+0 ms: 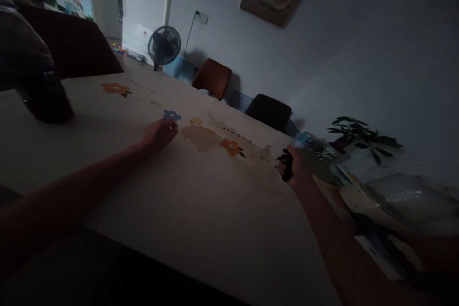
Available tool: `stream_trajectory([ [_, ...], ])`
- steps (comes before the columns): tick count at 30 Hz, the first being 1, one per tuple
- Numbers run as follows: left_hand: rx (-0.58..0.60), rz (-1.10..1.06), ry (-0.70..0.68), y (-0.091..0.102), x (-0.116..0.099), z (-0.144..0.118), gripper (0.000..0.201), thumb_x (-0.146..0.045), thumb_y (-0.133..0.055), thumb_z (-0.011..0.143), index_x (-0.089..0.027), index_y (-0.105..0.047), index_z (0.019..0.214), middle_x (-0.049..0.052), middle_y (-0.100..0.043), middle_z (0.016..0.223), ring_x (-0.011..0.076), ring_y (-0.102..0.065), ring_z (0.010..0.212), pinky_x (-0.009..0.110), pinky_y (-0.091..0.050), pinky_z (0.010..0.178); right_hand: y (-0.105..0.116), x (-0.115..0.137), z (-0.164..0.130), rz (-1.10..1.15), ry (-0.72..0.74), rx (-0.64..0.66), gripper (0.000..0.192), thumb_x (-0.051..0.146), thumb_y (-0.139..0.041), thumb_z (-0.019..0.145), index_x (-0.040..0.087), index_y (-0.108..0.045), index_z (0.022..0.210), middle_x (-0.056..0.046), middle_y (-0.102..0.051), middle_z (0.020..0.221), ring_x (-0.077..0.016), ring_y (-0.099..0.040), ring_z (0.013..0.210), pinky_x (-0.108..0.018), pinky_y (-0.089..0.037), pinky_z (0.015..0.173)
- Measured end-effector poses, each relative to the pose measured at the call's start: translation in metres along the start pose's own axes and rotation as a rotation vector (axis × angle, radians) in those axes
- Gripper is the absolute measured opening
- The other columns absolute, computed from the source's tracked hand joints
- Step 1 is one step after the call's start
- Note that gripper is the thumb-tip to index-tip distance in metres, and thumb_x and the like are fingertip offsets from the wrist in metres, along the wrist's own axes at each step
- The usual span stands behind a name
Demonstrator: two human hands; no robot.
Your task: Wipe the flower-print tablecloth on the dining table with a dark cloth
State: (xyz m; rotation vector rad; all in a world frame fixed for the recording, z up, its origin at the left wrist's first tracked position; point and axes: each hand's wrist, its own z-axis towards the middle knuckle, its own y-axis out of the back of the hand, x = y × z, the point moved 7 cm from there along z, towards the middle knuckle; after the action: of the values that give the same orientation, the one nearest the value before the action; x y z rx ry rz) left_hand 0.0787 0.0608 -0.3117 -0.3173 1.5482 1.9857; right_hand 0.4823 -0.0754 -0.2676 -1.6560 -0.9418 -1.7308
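Note:
My left hand (pixel 160 135) rests on the white tablecloth (pixel 201 201) beside a printed blue flower (pixel 172 115). Its fingers are curled in, with a small pale gap by the thumb and nothing visible in the grip. Over the right part of the table, my right hand (pixel 297 165) is closed around a small black object (pixel 286 165). Blur and dim light hide what kind of thing it is. Between the hands, the cloth shows a printed orange flower (pixel 231 147) and some lettering.
A large bottle with dark contents (pixel 46 91) stands at the left. Right of my right arm are a potted plant (pixel 353 136), a clear dome-like cover (pixel 409 198) and blurred items. Behind the table are a brown chair (pixel 213 78), a black chair (pixel 269 111) and a fan (pixel 164 45).

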Motion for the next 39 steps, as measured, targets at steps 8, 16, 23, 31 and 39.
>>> stream_trajectory([
  [8,-0.002,-0.023,0.052,0.002,0.009,0.003,0.023,-0.027,-0.043,0.086,-0.017,-0.064,0.087,0.011,-0.068,0.102,0.0238,-0.062,0.095,0.031,-0.045,0.079,-0.047,0.03,-0.007,0.251,-0.029,0.243,0.005,0.024,-0.058,0.083,0.019,-0.058,0.085,-0.002,-0.064,0.082,-0.0134,-0.064,0.073,-0.02,-0.054,0.06],
  [16,0.325,-0.589,0.035,-0.015,-0.015,-0.018,0.037,-0.044,-0.048,0.084,-0.015,-0.06,0.104,0.012,-0.068,0.096,0.018,-0.064,0.067,0.025,-0.045,0.048,-0.143,0.014,-0.021,0.19,-0.024,0.272,0.014,0.026,-0.065,0.071,0.018,-0.056,0.079,0.0,-0.057,0.064,-0.0151,-0.056,0.059,-0.023,-0.048,0.051],
  [23,0.693,-0.836,0.011,-0.039,-0.051,-0.052,0.05,-0.047,-0.071,0.061,-0.015,-0.055,0.096,0.008,-0.067,0.082,0.0179,-0.064,0.065,0.026,-0.05,0.051,-0.256,-0.011,-0.069,0.094,0.153,0.244,0.025,0.03,-0.071,0.064,0.021,-0.059,0.084,0.003,-0.061,0.08,-0.0158,-0.057,0.078,-0.025,-0.048,0.073],
  [31,0.456,-0.955,0.054,-0.036,-0.035,-0.042,0.054,-0.029,-0.06,0.054,-0.014,-0.056,0.106,0.008,-0.065,0.089,0.0205,-0.063,0.076,0.029,-0.053,0.059,-0.257,-0.012,-0.085,-0.138,0.239,0.494,0.035,0.046,-0.066,0.079,0.018,-0.055,0.06,0.003,-0.049,0.061,-0.0153,-0.053,0.067,-0.026,-0.043,0.066],
  [39,0.321,-0.344,-0.115,-0.032,-0.037,-0.039,0.073,-0.018,-0.047,0.077,-0.013,-0.03,0.148,0.017,-0.067,0.112,0.0302,-0.067,0.098,0.041,-0.053,0.082,-0.254,-0.016,-0.087,-0.06,0.086,0.571,0.042,0.025,-0.066,0.073,0.024,-0.061,0.115,-0.002,-0.064,0.107,-0.0197,-0.06,0.096,-0.03,-0.051,0.082],
])
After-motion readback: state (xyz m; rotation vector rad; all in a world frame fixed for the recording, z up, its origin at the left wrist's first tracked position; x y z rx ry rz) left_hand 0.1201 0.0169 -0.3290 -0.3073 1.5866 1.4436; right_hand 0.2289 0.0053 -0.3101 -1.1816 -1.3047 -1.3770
